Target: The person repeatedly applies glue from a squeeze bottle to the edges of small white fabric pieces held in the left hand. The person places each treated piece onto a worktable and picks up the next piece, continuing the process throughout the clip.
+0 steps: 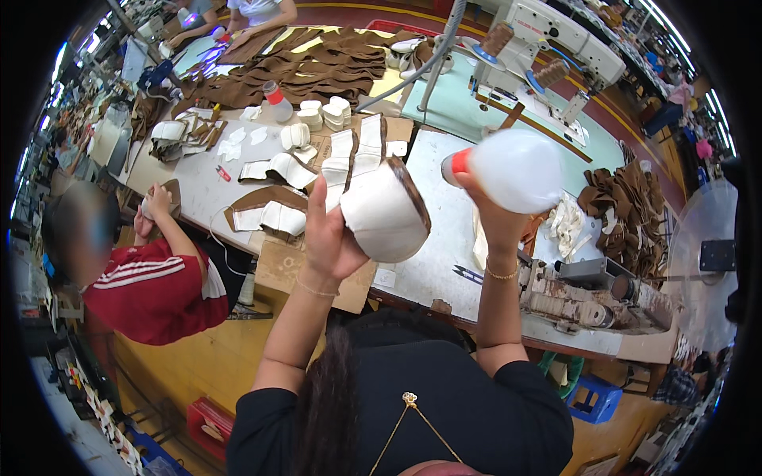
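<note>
My left hand [329, 238] holds up a curved shoe piece [386, 210], white inside with a brown outer edge. My right hand [496, 214] grips a white squeeze bottle [512, 169] with a red nozzle that points left toward the shoe piece. Both hands are raised above the grey worktable [432, 262]. A thin bracelet sits on each wrist.
More white and brown shoe pieces [274, 210] and a pile of brown cut parts [309, 67] lie on the table. A sewing machine [548, 40] stands at the back right. Scissors [468, 274] lie near the front edge. A person in a red shirt [155, 289] works at the left.
</note>
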Available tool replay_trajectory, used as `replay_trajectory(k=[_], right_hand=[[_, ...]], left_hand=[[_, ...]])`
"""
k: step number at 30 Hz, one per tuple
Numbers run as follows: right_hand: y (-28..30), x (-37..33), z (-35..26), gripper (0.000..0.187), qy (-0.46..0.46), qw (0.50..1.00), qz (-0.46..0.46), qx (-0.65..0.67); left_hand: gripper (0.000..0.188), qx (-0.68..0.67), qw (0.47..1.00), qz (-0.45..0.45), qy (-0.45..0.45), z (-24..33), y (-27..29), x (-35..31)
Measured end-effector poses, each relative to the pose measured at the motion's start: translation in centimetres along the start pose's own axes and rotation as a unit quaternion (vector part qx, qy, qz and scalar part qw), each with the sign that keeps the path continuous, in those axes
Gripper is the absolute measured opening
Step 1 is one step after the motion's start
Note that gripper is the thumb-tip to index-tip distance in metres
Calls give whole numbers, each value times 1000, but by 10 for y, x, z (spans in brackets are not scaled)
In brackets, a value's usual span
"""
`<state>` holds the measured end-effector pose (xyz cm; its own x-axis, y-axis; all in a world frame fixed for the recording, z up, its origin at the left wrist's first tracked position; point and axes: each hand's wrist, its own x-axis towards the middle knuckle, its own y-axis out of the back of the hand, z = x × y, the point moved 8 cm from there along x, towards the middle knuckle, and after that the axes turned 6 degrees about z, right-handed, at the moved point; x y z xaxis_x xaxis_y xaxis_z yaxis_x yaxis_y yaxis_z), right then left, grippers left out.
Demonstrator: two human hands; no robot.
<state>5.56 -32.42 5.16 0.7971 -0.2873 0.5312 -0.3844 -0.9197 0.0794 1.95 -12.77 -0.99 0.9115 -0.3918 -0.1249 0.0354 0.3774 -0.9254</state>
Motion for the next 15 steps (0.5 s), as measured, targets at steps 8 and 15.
replay_trajectory(k=[8, 15], right_hand=[[-39, -9, -15, 41, -51, 986, -124, 99], [-74, -52, -6, 53, 128, 964, -233, -13]], left_hand=[[100, -41, 998, 25, 37, -23, 23, 7], [109, -64, 987, -126, 80, -17, -10, 1]])
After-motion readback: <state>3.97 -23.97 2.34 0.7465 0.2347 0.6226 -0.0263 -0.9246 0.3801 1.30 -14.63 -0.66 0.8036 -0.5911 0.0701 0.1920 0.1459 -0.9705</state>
